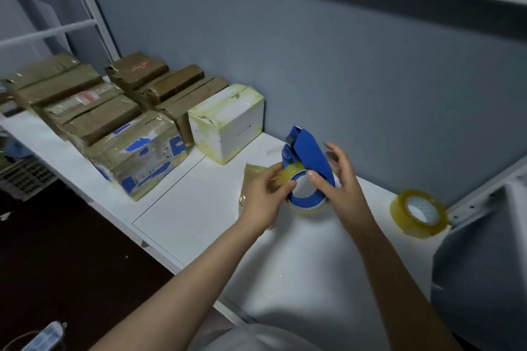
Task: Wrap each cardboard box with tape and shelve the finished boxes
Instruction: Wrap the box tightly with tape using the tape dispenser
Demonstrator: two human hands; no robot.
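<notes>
Cardboard boxes [137, 151]: taped, ranked along the worktop's [199, 222] back-left edge; shelving seemingly outstanding. Tape dispenser [309, 151]: mid-worktop; left hand [263, 196] pinches its roll, right hand [342, 182] grips the frame.

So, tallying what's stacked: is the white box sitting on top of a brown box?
No, the white box stands directly on the white table, beside the brown boxes.
</notes>
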